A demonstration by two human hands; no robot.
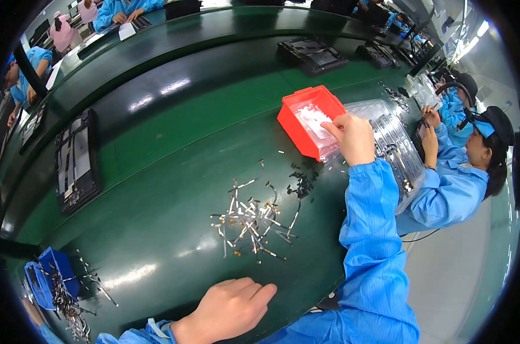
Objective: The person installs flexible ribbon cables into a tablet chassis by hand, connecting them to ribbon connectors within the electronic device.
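My right hand (355, 137) reaches over the near right edge of a red plastic bin (299, 133), its thumb and fingers drawn into a pinch. Small white pieces (312, 119) lie in the bin right by the fingertips; whether any is between them is too small to tell. My left hand (228, 309) rests near the table's front edge with fingers curled and thumb against them, and what they hold, if anything, is hidden. Beyond it spreads a loose pile of short cables (253, 223) with black, white and copper-coloured parts. Small black pieces (302, 183) lie scattered between pile and bin.
Clear plastic trays (394, 152) holding parts stand right of the bin. A blue bin (58, 269) with spilling cables sits at left. Flat black device housings (76, 160) rest along the far belt (174, 71). Close on the right, a co-worker (452, 183) in blue works.
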